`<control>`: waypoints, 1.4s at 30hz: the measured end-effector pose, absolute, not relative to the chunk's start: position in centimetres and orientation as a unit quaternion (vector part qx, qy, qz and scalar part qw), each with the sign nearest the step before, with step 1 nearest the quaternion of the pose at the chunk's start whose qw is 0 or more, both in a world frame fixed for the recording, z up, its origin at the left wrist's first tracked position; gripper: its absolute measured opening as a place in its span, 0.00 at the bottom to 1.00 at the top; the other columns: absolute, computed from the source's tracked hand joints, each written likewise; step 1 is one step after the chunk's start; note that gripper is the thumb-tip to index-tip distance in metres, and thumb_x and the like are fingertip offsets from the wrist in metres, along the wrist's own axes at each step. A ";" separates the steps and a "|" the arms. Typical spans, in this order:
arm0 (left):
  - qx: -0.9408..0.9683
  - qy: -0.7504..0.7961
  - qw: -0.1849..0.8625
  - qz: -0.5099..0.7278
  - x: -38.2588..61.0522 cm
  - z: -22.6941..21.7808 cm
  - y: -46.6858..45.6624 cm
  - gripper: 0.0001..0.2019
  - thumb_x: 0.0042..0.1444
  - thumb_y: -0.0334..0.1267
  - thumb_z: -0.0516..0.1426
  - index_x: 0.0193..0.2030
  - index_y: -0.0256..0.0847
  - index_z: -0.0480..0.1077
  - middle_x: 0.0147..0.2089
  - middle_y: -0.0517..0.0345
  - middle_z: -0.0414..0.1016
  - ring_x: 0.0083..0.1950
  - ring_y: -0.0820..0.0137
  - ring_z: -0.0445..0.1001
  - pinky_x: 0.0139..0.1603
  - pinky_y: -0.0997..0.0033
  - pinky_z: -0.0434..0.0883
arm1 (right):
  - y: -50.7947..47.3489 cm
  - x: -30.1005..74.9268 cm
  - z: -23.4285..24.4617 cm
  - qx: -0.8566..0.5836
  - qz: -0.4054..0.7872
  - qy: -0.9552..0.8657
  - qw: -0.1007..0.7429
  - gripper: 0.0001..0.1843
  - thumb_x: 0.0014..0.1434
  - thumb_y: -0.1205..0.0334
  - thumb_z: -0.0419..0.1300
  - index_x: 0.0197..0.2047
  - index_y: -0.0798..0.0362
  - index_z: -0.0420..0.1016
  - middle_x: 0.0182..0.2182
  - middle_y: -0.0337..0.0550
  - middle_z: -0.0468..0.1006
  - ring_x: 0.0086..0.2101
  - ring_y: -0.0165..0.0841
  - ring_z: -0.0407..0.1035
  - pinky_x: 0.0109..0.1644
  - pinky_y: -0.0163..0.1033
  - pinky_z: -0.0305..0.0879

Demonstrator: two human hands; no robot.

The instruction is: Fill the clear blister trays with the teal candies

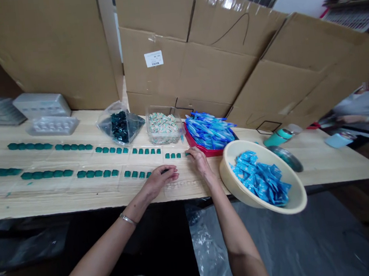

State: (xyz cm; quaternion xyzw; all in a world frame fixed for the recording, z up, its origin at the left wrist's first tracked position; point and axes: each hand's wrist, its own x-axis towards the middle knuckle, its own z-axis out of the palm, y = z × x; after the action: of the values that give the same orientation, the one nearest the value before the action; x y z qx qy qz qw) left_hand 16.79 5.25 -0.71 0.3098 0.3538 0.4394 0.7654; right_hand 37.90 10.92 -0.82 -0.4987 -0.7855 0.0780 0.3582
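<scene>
My left hand (161, 177) rests on the wooden table (321, 158), fingers curled over something small and dark at the end of the near row of green pieces (137, 174). My right hand (198, 160) lies beside it with its fingertips closed at a green piece (186, 154) ending the far row. Clear plastic trays (179, 186) lie under both hands. Rows of green pieces (46, 174) run left across the table.
A clear bag of dark green pieces (120, 126), a tub of small packets (163, 125), a red tray of blue items (208, 130) and a cream bowl of blue sachets (261, 180) stand nearby. Cardboard boxes (196, 66) line the back. Another person (362, 110) sits far right.
</scene>
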 end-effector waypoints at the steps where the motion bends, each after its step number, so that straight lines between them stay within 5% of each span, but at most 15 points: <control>1: 0.308 0.349 0.768 0.440 16.7 -0.7 5.3 0.12 0.48 0.34 0.64 0.39 0.32 0.72 0.39 0.47 0.77 0.38 0.68 0.77 0.51 0.62 0.70 | 11.2 37.9 -0.9 -0.495 0.081 -0.790 0.352 0.13 0.56 0.71 0.51 0.39 0.55 0.76 0.35 0.47 0.75 0.37 0.34 0.69 0.42 0.38 0.65; 12: 0.116 0.274 0.832 0.467 16.2 0.5 6.0 0.08 0.54 0.31 0.58 0.38 0.27 0.73 0.40 0.43 0.76 0.46 0.64 0.75 0.55 0.63 0.70 | 12.6 37.6 -1.9 -0.505 0.102 -0.812 0.274 0.12 0.55 0.71 0.53 0.36 0.55 0.78 0.34 0.45 0.77 0.38 0.33 0.68 0.43 0.36 0.63; 21: 0.035 0.223 0.847 0.481 15.9 1.5 6.2 0.20 0.59 0.43 0.52 0.48 0.24 0.68 0.50 0.34 0.71 0.52 0.54 0.72 0.52 0.55 0.70 | 9.1 35.2 0.3 -0.493 0.095 -0.770 0.394 0.10 0.57 0.63 0.57 0.41 0.54 0.76 0.39 0.49 0.76 0.41 0.37 0.68 0.47 0.44 0.63; 30: 0.095 0.234 0.844 0.474 17.1 2.1 5.7 0.18 0.60 0.44 0.51 0.47 0.30 0.71 0.42 0.44 0.76 0.42 0.66 0.75 0.45 0.68 0.72 | 4.7 30.2 2.1 -0.485 0.202 -0.738 0.423 0.15 0.52 0.67 0.59 0.44 0.52 0.74 0.37 0.45 0.76 0.37 0.35 0.69 0.45 0.42 0.66; 37: 0.218 0.247 0.807 0.490 17.7 1.2 4.9 0.08 0.50 0.28 0.60 0.38 0.34 0.75 0.43 0.50 0.77 0.44 0.69 0.74 0.50 0.69 0.68 | 4.2 31.3 2.0 -0.507 0.231 -0.688 0.465 0.10 0.55 0.63 0.56 0.40 0.52 0.75 0.32 0.43 0.75 0.31 0.31 0.68 0.38 0.37 0.68; 42: 0.238 0.257 0.800 0.486 17.9 1.3 4.6 0.08 0.52 0.33 0.60 0.39 0.35 0.75 0.44 0.49 0.76 0.44 0.68 0.72 0.46 0.67 0.70 | 3.9 31.4 2.1 -0.505 0.232 -0.703 0.443 0.08 0.55 0.60 0.57 0.33 0.52 0.77 0.29 0.43 0.76 0.29 0.31 0.68 0.35 0.37 0.67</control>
State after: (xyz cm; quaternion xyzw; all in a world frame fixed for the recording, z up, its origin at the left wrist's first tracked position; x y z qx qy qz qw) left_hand 17.93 4.62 1.27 0.2382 0.2573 0.4862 0.8004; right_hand 31.44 3.87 2.06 -0.5052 -0.7031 0.2323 0.4433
